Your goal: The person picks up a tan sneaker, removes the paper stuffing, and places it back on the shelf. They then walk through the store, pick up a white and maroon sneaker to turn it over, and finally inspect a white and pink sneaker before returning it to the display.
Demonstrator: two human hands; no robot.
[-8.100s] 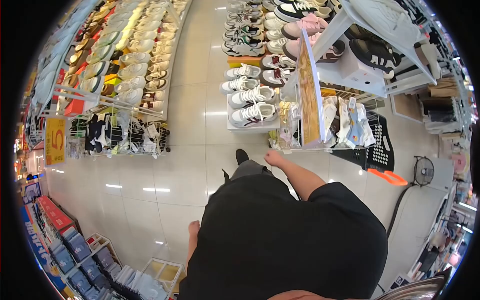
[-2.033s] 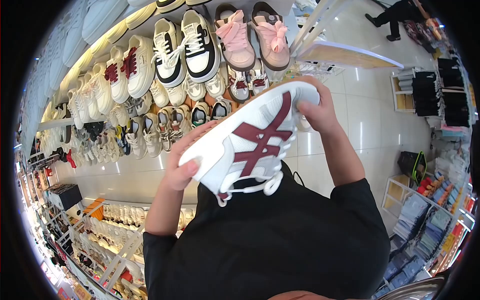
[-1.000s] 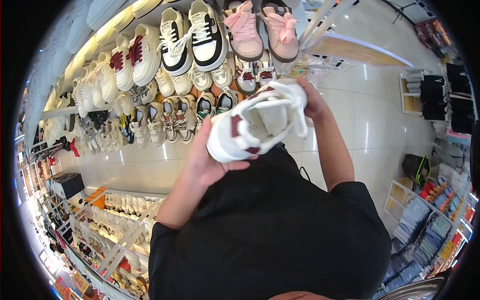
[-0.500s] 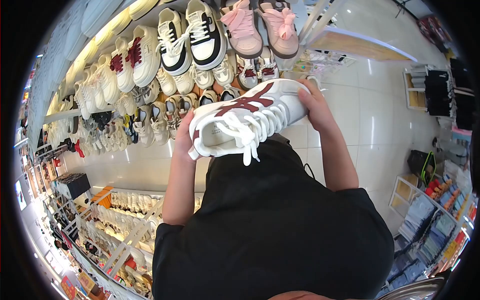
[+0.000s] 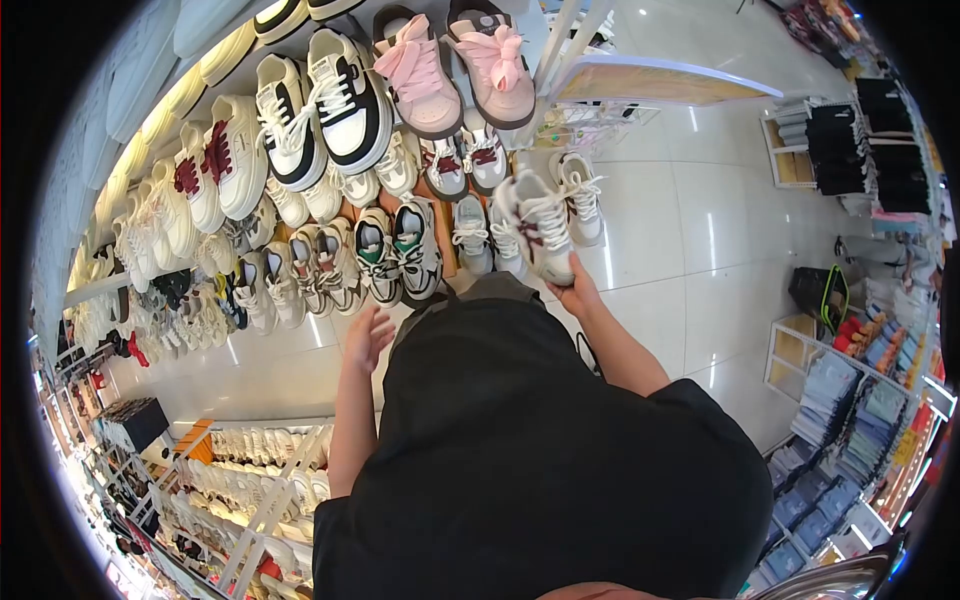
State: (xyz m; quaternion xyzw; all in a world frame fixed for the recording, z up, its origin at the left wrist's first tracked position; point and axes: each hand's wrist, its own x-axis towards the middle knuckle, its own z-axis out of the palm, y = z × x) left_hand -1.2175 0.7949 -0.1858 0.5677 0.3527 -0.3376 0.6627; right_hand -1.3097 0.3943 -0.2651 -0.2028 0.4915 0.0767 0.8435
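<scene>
A white sneaker with dark red stripes (image 5: 538,228) is gripped at its toe end by my right hand (image 5: 577,290). It points toward me, its heel end at the shelf's right end. Close beside it stands another pale sneaker (image 5: 580,200), partly behind it. My left hand (image 5: 370,338) is empty, its fingers loosely apart, in front of the lower row of shoes. Nearest to that hand are black-and-white sneakers with green lining (image 5: 415,250). Grey-white sneakers (image 5: 470,235) stand left of the held shoe.
Pink sneakers with ribbon laces (image 5: 490,65) and black-and-white sneakers (image 5: 345,105) stand on the upper shelf. A clear panel (image 5: 670,80) juts out at the right. Behind me are a rack of white shoes (image 5: 255,490) and stacked folded clothes (image 5: 835,400).
The sneaker has moved from in front of my chest to the shelf's right end, turned toe toward me. My left hand has let go of it and drawn back lower.
</scene>
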